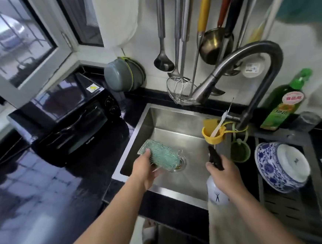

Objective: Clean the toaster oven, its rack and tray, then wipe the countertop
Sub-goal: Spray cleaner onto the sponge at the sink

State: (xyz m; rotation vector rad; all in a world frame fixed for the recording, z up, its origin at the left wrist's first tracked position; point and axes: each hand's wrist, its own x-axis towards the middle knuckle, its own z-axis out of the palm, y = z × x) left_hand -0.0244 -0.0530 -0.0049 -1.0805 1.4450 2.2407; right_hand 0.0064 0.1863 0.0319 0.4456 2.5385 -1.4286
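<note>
— What is the left hand [147, 171] holding over the sink [137, 123]?
— It grips the wire rack [160, 154], with something green behind its mesh.
— Which way does it run?
— Long axis from upper left to lower right, toward the drain.
— The right hand [226, 174]?
— Curled round a white spray bottle [216, 190], black nozzle aimed away from the person.

Daylight comes from the window [13, 43] at approx. 10 o'clock, bright and a bit washed out. The black countertop [36, 189] shows pale glare w/ reflections. Edges bend strongly, wide-angle lens. Whole picture slightly soft; corner at 2 o'clock is blurred.
</note>
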